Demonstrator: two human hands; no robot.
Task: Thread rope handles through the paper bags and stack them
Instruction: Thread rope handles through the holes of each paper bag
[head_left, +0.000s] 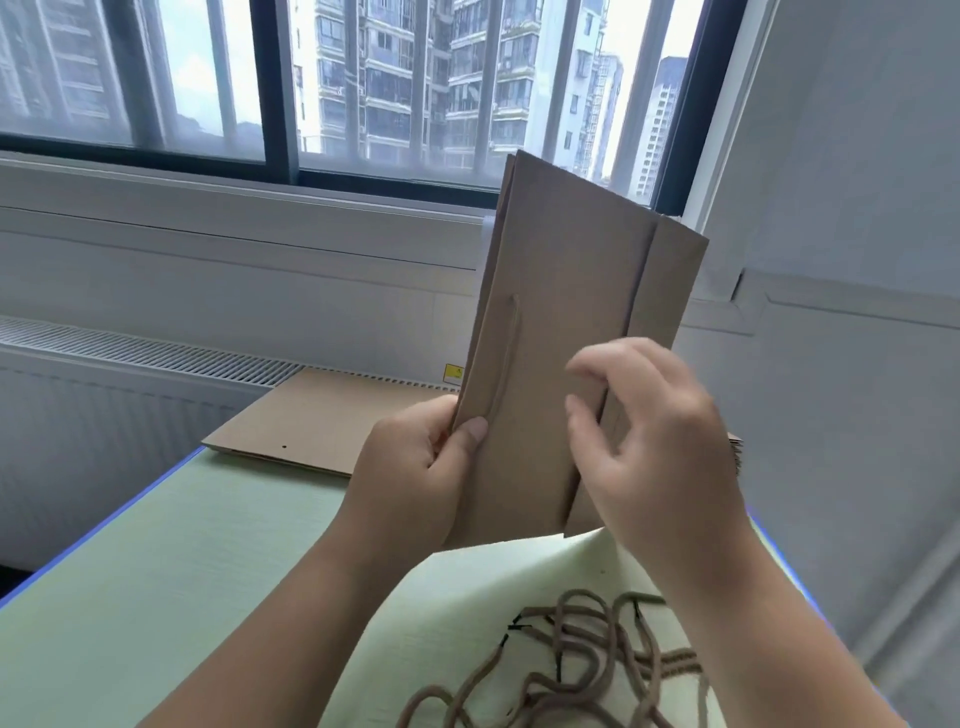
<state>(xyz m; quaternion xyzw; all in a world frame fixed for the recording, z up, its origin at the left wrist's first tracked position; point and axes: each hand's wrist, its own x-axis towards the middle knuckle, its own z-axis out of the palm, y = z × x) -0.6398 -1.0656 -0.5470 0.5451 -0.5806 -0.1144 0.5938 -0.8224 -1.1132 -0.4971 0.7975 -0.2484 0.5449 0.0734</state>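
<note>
Flat brown paper bag (571, 286) held upright above the counter (156, 545), tilted slightly right, top edge up against the window (395, 83). The left hand (415, 467) grips the bag's lower left edge, thumb on the front face; its fingers are behind the paper and hidden. A rope handle (506, 353) lies along the left front of the bag. Its lower end disappears at the thumb, and I can't see where it enters the paper.

The right hand (660, 452) is in front of the bag's lower right, by the vertical fold, fingers loosely curled. It is motion-blurred, so I cannot tell whether it pinches the fold, just touches it, or hangs free. It covers the bag's lower right corner.

Flat bags (311, 421) lie on the far side of the counter, with one punched hole visible near the front edge. Most of that pile is blocked by the held bag and the hands, and only a sliver of stacked edges shows past the right wrist.

Loose ropes (587, 654) sit tangled on the near counter between the forearms, with dark tips on some. The tangle is cut off by the bottom of the frame and partly covered by the right forearm, so a count isn't possible.

A vent grille (156, 353) runs below the window. The yellow sticker (453, 373) beside the bag is too small to read.
</note>
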